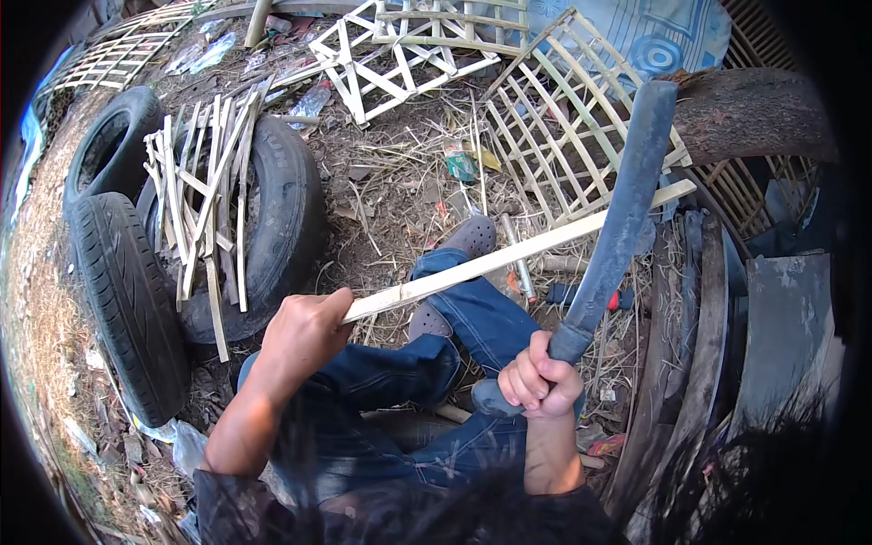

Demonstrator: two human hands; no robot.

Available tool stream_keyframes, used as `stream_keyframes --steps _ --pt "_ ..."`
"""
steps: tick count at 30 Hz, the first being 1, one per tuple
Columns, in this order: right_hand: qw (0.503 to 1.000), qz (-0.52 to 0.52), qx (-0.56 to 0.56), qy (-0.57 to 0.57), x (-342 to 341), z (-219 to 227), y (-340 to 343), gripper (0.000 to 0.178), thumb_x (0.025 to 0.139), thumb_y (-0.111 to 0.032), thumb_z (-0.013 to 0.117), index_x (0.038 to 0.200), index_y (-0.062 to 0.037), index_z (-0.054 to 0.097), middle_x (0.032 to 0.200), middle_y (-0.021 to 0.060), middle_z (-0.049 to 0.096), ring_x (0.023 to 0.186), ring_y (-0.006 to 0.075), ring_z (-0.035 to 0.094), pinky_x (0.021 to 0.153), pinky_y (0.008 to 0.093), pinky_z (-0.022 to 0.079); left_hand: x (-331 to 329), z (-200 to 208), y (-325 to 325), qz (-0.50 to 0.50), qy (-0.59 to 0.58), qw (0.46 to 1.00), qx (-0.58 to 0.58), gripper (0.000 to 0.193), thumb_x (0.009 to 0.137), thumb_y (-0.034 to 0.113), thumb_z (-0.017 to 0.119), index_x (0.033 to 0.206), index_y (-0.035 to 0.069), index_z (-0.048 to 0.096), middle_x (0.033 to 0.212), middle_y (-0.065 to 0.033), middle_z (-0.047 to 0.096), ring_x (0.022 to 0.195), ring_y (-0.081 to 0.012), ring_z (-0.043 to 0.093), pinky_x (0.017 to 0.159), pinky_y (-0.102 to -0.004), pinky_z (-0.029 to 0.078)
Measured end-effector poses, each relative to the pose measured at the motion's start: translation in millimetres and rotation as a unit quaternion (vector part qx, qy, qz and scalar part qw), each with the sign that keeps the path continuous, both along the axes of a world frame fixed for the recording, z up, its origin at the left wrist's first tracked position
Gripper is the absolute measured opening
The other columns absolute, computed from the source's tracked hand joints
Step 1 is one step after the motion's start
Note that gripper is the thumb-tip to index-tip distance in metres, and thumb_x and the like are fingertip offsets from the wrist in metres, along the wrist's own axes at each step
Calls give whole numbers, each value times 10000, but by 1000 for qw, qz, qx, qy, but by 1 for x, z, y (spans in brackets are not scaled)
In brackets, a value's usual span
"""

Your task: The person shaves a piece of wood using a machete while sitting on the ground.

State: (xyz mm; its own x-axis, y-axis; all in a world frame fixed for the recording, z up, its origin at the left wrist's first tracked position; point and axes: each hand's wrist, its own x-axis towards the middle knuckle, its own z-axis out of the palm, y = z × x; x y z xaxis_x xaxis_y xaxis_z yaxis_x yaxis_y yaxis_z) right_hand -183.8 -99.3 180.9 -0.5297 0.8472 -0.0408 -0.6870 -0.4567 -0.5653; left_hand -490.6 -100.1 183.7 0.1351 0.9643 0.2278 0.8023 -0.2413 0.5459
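Observation:
My left hand is closed around the near end of a long, pale bamboo strip, which slants up to the right across my lap. In my right hand is the dark handle of a machete, its broad grey blade pointing up and away. The blade crosses in front of the strip near the strip's far end; whether they touch I cannot tell. My legs in blue jeans are bent below, with grey clogs on my feet.
Several split bamboo strips lie across a tyre on the left, with more tyres beside it. Woven bamboo lattices lie ahead. A thick log and weathered planks are to the right. Shavings and litter cover the soil.

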Motion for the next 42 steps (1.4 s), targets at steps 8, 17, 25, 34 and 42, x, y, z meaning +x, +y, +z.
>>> stream_keyframes --steps 8,17,25,34,42 --pt "986 107 -53 -119 -26 -1 -22 140 798 -79 549 725 -87 429 474 -16 408 351 116 410 447 308 391 -7 -7 1 -19 21 1000 14 169 709 26 678 714 39 510 615 -163 563 591 -377 591 524 -448 468" --pt "971 150 -98 -160 -39 -18 -42 130 801 -46 554 751 -70 437 478 -4 383 364 111 406 461 298 385 -5 -5 7 -4 25 1000 -8 192 708 42 695 711 35 503 607 -171 561 612 -379 596 545 -460 470" --pt "996 67 -61 -15 -34 -24 -16 137 805 -92 525 705 -87 432 488 -3 433 361 113 416 468 315 399 -6 -3 2 34 -22 999 -29 186 738 58 688 708 28 507 601 -183 551 614 -388 598 544 -464 472" --pt "982 142 -124 -33 -30 -38 -24 144 802 -90 537 714 -91 422 475 -13 409 354 105 402 454 299 390 -8 -9 1 51 -1 997 -50 163 746 69 686 725 35 528 619 -193 561 627 -400 596 563 -482 467" --pt "954 239 -181 -22 -44 -50 -50 145 810 -76 561 735 -86 437 489 -16 398 362 102 413 474 295 392 0 -10 4 41 3 997 -67 173 767 94 693 729 26 539 614 -204 554 634 -413 588 562 -485 456"
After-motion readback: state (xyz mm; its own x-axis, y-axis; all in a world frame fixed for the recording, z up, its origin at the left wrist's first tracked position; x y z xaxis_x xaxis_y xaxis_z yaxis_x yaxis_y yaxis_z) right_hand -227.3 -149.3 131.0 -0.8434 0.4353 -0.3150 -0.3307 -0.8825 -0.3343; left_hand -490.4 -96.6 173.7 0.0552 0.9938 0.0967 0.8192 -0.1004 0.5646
